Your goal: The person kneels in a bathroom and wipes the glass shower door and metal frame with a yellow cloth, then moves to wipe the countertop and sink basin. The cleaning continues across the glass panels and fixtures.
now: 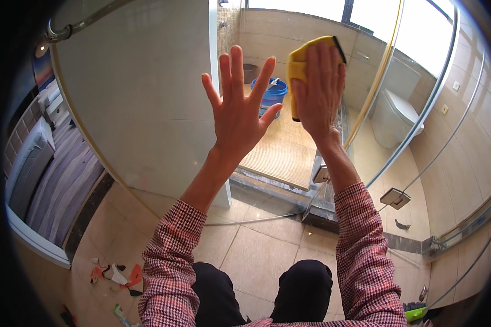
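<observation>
My right hand (321, 88) holds a yellow cloth with black edging (298, 61) flat under its palm and fingers, against the clear glass shower door (167, 122). To its left, my left hand (239, 106) is raised with fingers spread and nothing in it. Whether its palm touches the glass, I cannot tell. Seen through the pane, a blue bucket (275, 98) with something pale at its rim stands on the shower floor, partly behind my left fingers. A metal hinge (321, 174) sits beside my right forearm.
A dark stone curb (321, 216) edges the shower. A white toilet (397, 110) stands behind glass at right, near another glass hinge (395, 199). Scraps of litter (118, 274) lie on the floor tiles at left. A green brush (415, 312) is at lower right. A metal bar (86, 22) crosses the upper left.
</observation>
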Demonstrator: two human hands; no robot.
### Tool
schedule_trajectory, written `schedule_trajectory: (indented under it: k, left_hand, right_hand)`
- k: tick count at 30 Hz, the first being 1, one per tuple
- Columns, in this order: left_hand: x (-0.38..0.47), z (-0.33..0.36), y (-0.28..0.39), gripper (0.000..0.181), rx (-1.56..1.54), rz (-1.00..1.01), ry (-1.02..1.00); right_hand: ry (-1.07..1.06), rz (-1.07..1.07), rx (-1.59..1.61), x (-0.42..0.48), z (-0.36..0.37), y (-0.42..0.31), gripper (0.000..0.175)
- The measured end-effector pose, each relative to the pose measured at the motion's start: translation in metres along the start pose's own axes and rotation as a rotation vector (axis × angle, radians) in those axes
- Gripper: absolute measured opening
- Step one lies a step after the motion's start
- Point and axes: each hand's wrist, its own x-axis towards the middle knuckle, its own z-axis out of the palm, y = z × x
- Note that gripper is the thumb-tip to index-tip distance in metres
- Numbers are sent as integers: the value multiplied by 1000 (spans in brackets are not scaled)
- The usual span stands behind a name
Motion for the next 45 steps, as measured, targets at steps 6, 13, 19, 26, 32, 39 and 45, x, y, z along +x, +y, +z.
schedule_trajectory:
  k: [6, 13, 19, 26, 32, 39, 45]
  left_hand:
    - [3, 9, 0, 112, 42, 16, 3]
    - [2, 6, -1, 112, 16, 21, -6]
    - [16, 18, 14, 111, -1, 55, 7]
    - [7, 23, 8, 110, 66, 116, -13]
    - [4, 23, 3, 96, 83, 165, 17]
    - [1, 43, 40, 86, 7, 165, -8]
    - [-13, 46, 50, 87, 22, 161, -63]
  right_hand:
    - [57, -17, 81, 11, 12, -20, 58]
    - [5, -132, 59, 28, 3, -10, 66]
    - [76, 11, 57, 5, 0, 11, 60]
    - [-127, -77, 42, -51, -8, 7, 74]
    - [-17, 55, -6, -68, -21, 44, 72]
    - [-134, 6, 69, -96, -20, 20, 73]
    - [-194, -25, -41, -106, -43, 65, 73]
